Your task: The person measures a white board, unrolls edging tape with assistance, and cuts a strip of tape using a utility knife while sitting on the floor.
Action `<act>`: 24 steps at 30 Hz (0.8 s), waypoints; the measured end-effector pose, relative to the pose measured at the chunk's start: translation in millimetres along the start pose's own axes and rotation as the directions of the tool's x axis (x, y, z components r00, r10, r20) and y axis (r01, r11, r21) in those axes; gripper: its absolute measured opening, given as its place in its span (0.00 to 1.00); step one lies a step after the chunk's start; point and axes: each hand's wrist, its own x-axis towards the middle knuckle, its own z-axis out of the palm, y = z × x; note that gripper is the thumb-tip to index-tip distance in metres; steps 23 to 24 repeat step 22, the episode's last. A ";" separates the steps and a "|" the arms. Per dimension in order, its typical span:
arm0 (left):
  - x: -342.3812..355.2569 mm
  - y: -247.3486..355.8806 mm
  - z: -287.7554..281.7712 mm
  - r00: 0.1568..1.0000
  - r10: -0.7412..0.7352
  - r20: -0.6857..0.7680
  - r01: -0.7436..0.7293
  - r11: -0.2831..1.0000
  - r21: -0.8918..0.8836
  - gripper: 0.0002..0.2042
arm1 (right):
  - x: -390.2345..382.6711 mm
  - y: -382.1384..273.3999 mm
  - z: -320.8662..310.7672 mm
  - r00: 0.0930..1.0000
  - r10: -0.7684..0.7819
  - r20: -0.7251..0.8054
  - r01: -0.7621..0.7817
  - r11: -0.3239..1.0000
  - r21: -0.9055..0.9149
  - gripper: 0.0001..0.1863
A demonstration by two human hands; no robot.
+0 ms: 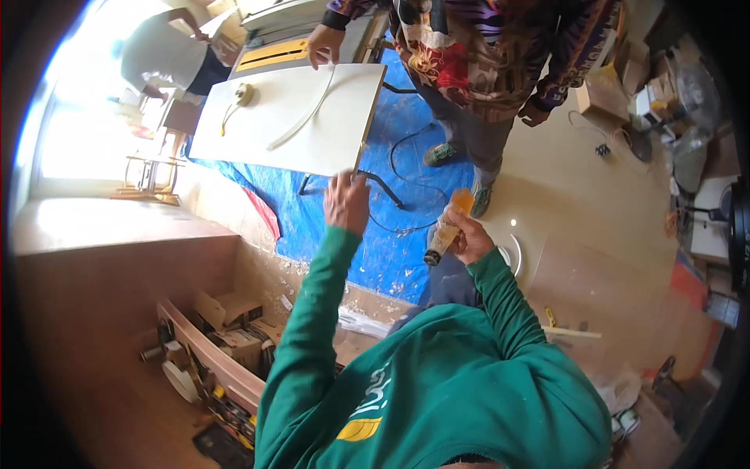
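My right hand (466, 238) is closed around a smeared bottle-like container (445, 237), orange at its far end and dark at its near end. It is held tilted, and its exact kind cannot be made out. My left hand (347, 205) reaches forward with the fingers stretched out at the near right corner of a white board (242, 125); I cannot tell whether they touch it. A thin white strip (301, 123) lies curved across the board. Its far end is at the hand (324, 45) of a co-worker standing opposite. A yellowish tape measure (244, 94) also sits on the board.
A blue tarp (391, 266) covers the floor under the board, with a dark cable (394, 156) across it. At the lower left stands a wooden box (211, 336) with cartons and tools. Another person (168, 47) works by the bright window. Clutter lines the right side.
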 end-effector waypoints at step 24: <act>172.5 -60.2 26.8 0.913 -0.374 0.159 0.323 0.429 -0.843 0.12 | 59.0 -60.6 96.7 0.511 -0.839 -0.189 0.519 0.476 -0.710 0.38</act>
